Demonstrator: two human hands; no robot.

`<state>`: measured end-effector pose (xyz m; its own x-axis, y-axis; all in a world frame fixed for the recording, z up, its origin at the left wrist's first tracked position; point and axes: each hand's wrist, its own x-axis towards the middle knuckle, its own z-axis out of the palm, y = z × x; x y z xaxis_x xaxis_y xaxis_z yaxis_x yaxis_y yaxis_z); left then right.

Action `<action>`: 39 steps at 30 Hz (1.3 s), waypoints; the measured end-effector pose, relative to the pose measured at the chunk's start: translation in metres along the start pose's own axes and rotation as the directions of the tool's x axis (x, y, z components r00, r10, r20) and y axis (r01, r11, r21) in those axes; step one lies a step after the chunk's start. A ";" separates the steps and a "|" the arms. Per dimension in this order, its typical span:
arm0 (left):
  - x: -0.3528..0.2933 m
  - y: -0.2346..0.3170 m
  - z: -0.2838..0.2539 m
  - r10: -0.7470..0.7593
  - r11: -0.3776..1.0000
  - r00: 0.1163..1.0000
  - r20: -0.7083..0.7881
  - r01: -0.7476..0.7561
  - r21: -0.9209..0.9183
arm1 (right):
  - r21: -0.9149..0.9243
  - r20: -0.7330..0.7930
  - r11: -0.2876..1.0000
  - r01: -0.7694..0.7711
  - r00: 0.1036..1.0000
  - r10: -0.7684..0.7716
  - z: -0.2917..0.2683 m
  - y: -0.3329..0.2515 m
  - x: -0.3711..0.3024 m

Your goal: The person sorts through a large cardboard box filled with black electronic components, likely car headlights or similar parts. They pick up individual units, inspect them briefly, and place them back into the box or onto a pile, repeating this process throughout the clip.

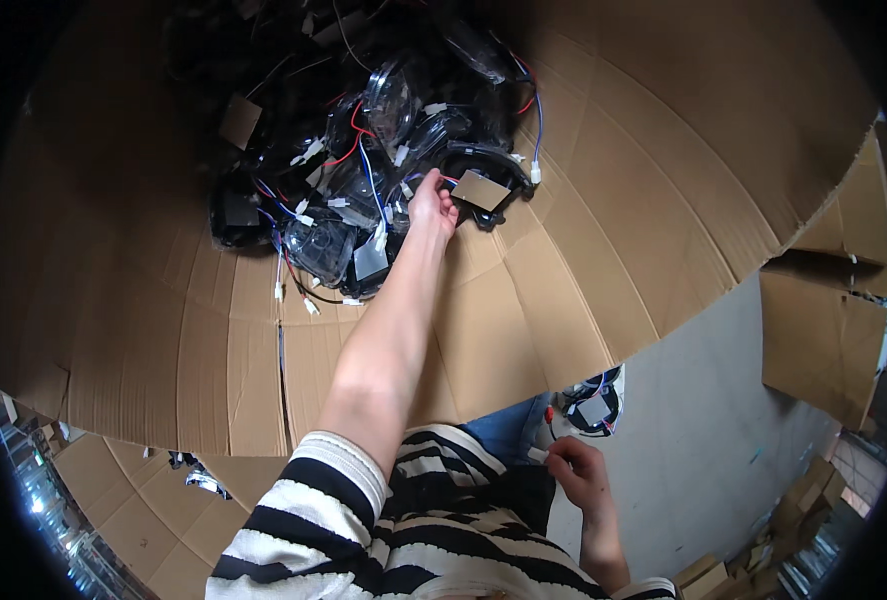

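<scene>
My left arm reaches forward into a big cardboard box. At a heap of black and clear-covered lamp-like parts, my left hand is closed, its fingertips pinched at thin coloured wires. Those wires lead toward a black part with a silver square plate, just right of the fingers. Low on the right, outside the box, my right hand is closed on a small white connector. A dark lead with a red end rises near that connector. My palms and some fingers are hidden.
More clear-covered parts with loose wires and white plugs fill the box's far side. Below the box edge, another black part with a silver plate sits beside my leg. Cardboard boxes stand at the right on the grey floor.
</scene>
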<state>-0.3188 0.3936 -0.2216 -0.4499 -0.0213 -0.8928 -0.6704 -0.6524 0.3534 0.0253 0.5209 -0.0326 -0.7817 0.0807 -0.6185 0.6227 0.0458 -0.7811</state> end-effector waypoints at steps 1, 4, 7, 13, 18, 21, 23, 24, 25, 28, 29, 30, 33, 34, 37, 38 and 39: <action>0.002 -0.002 -0.001 0.076 0.996 0.997 0.027 -0.077 0.034 | 0.007 0.003 1.000 -0.008 1.000 0.008 -0.001 0.000 0.001; -0.012 -0.002 -0.007 0.282 0.948 0.946 0.159 -0.300 0.105 | 0.020 0.011 0.999 -0.033 0.999 0.033 -0.004 0.001 0.003; -0.047 0.005 -0.018 0.431 0.881 0.837 0.337 -0.471 0.043 | 0.009 0.030 0.999 -0.030 0.999 0.030 -0.004 -0.002 0.005; -0.116 -0.009 -0.096 0.477 0.813 0.805 0.352 -0.556 0.172 | 0.014 0.076 1.000 0.027 0.997 -0.028 0.000 -0.012 0.009; -0.154 -0.012 -0.201 0.359 0.919 0.909 0.210 -0.383 0.088 | -0.026 0.152 0.993 0.119 0.982 -0.114 0.011 -0.024 0.013; -0.160 0.004 -0.251 0.319 0.942 0.945 0.065 -0.309 -0.132 | -0.097 0.139 0.987 0.127 0.984 -0.112 0.022 -0.025 0.012; -0.164 0.014 -0.273 0.313 0.925 0.950 0.019 -0.300 -0.234 | -0.141 0.164 0.977 0.163 0.977 -0.139 0.029 -0.033 0.010; -0.163 0.018 -0.289 0.315 0.916 0.949 -0.003 -0.305 -0.261 | -0.147 0.168 0.977 0.158 0.977 -0.133 0.032 -0.036 0.008; -0.171 0.021 -0.293 0.351 0.908 0.936 -0.006 -0.342 -0.241 | -0.153 0.166 0.977 0.151 0.978 -0.125 0.035 -0.036 0.006; -0.201 0.029 -0.294 0.438 0.896 0.899 0.025 -0.433 -0.101 | -0.193 0.184 0.944 0.267 0.955 -0.233 0.038 -0.028 0.003; -0.207 0.030 -0.289 0.452 0.892 0.889 0.075 -0.448 -0.062 | -0.187 0.194 0.949 0.254 0.957 -0.217 0.042 -0.029 0.002; -0.208 0.032 -0.280 0.462 0.886 0.878 0.126 -0.463 -0.023 | -0.181 0.204 0.954 0.239 0.958 -0.201 0.046 -0.031 0.003; -0.208 0.055 -0.231 0.608 0.773 0.773 0.180 -0.628 0.087 | -0.221 0.231 0.939 0.264 0.949 -0.213 0.051 -0.033 0.000; -0.212 0.067 -0.213 0.661 0.713 0.710 0.243 -0.695 0.088 | -0.242 0.236 0.929 0.281 0.945 -0.225 0.052 -0.033 0.000; -0.226 0.093 -0.179 0.731 0.590 0.533 0.426 -0.808 -0.003 | -0.223 0.189 0.936 0.272 0.954 -0.233 0.049 -0.022 -0.005; -0.229 0.097 -0.172 0.734 0.566 0.475 0.485 -0.823 -0.051 | -0.209 0.176 0.939 0.274 0.955 -0.240 0.050 -0.021 -0.004; -0.232 0.097 -0.167 0.712 0.567 0.479 0.513 -0.823 -0.019 | -0.196 0.163 0.941 0.276 0.955 -0.247 0.050 -0.020 -0.004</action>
<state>-0.1812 0.2087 -0.0266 -0.9957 -0.0866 -0.0330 0.0011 -0.3671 0.9302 0.0143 0.4696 -0.0187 -0.9061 -0.0960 -0.4120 0.3767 0.2602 -0.8891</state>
